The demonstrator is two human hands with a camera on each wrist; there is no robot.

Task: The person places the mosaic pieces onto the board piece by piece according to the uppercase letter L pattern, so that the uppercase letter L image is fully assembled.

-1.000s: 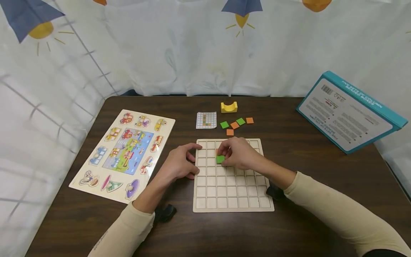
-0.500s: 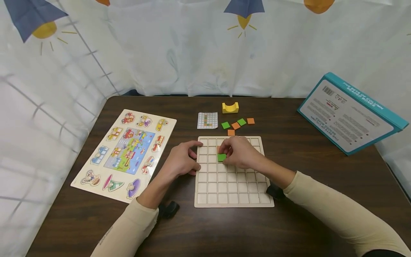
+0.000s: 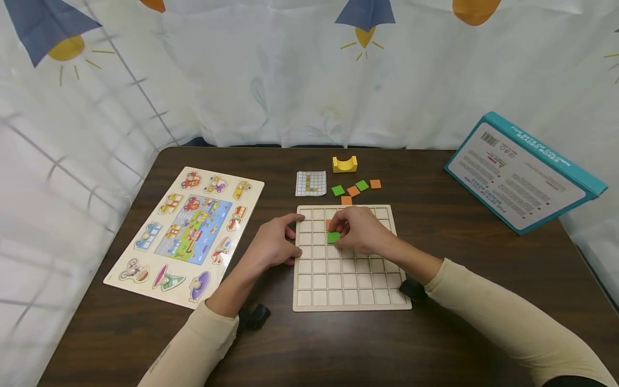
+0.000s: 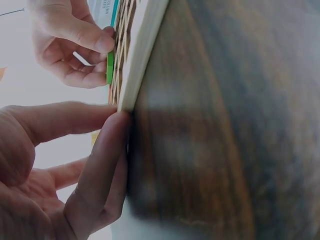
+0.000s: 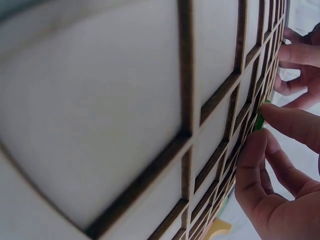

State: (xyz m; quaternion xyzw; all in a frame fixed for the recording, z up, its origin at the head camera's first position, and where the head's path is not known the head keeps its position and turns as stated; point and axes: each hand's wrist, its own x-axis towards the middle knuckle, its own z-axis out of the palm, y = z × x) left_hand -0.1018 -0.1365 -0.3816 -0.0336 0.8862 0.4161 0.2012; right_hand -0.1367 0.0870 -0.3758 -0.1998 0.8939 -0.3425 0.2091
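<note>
A pale wooden grid board (image 3: pixel 353 282) lies on the table in front of the person. At its left edge, the left hand (image 3: pixel 273 242) touches the rim with thumb and fingertips; in the left wrist view these fingers (image 4: pixel 102 150) grip the board's edge. Over the upper left part of the grid, the right hand (image 3: pixel 362 231) pinches a green square tile (image 3: pixel 333 237) between thumb and fingers. The left wrist view shows this tile (image 4: pixel 109 67) at the board's surface. Just beyond it, an orange tile (image 3: pixel 329 224) sits in a cell, partly hidden by the right hand.
Several loose green and orange tiles (image 3: pixel 361 185) lie beyond the board, near a small pattern card (image 3: pixel 311 183) and a yellow curved block (image 3: pixel 345 164). A picture peg puzzle (image 3: pixel 145 258) is at left. A teal-edged box (image 3: pixel 522 172) leans at the right.
The board has slid slightly away from the person, with the left hand still at its edge. The right hand keeps the green tile over the same part of the grid.
</note>
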